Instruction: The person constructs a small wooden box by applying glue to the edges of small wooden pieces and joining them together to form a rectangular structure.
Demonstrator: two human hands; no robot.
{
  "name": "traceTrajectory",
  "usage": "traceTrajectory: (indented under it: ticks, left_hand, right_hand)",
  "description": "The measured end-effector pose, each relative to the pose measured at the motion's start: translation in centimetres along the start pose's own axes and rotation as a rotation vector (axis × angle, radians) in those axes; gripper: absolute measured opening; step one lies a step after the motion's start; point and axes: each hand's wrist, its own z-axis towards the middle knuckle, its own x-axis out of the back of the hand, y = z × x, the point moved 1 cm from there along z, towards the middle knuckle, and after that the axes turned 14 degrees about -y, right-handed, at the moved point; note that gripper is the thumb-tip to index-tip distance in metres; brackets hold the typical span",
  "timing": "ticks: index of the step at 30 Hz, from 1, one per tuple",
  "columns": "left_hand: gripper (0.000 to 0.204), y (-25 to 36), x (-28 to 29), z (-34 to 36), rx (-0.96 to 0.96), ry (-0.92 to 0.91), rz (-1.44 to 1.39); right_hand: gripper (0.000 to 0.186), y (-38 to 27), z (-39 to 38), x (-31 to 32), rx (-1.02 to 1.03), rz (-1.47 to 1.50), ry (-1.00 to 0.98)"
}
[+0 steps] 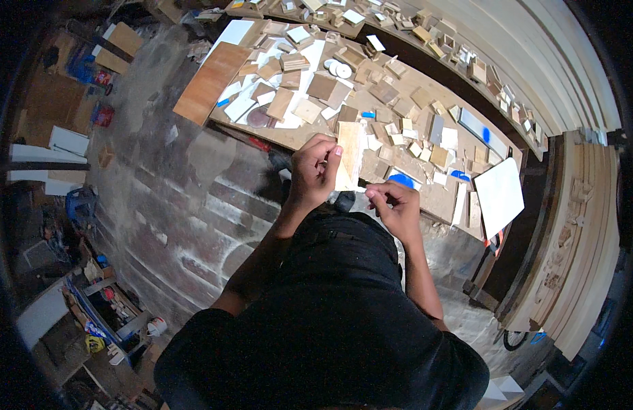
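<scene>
My left hand [313,169] is closed round a narrow pale wooden board [346,147], thumb on its face, held up at the front edge of a cluttered worktable. The board has a whitish, rough-looking right side. My right hand [394,201] is at the board's lower right corner, thumb and index pinched on something small and pale that I cannot make out. Just beyond the hands, small wooden blocks [415,149] and blue-marked pieces [402,180] lie on the table.
The worktable [231,125] carries several wooden offcuts, a brown panel [211,82] and a white board [499,196]. Long planks [583,232] line the right. Low at the left stand cluttered crates [115,314] and a white bucket [156,326] on the concrete floor [166,219].
</scene>
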Motion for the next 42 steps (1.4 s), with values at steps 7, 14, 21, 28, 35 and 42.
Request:
traceTrajectory:
  ticks: [7, 14, 21, 28, 35, 42]
  left_hand:
    - [0.006, -1.4, -0.5, -1.2, 0.011, 0.069, -0.045]
    - [0.008, -2.3, -0.4, -0.6, -0.014, 0.059, -0.013]
    - [0.011, -1.3, -1.0, -0.1, -0.006, 0.024, -0.066]
    - [0.017, -0.5, -1.2, -0.1, 0.17, -0.019, -0.2]
    - [0.02, -1.6, -1.6, -0.4, 0.086, 0.039, -0.041]
    - [0.02, -1.3, -2.1, -0.6, 0.116, 0.058, -0.02]
  right_hand:
    - [0.009, 1.0, -0.2, -0.1, 0.047, -0.139, 0.037]
    - [0.013, 0.9, -0.9, 0.8, -0.033, -0.06, 0.012]
    - [0.022, 1.0, -0.7, 0.0, -0.116, 0.124, 0.02]
    - [0.028, 1.9, -0.8, -0.3, -0.157, 0.25, 0.114]
    - [0.032, 1.8, -1.5, 0.5, -0.162, 0.388, 0.026]
    - [0.033, 2.4, -1.4, -0.8, -0.155, 0.377, 0.045]
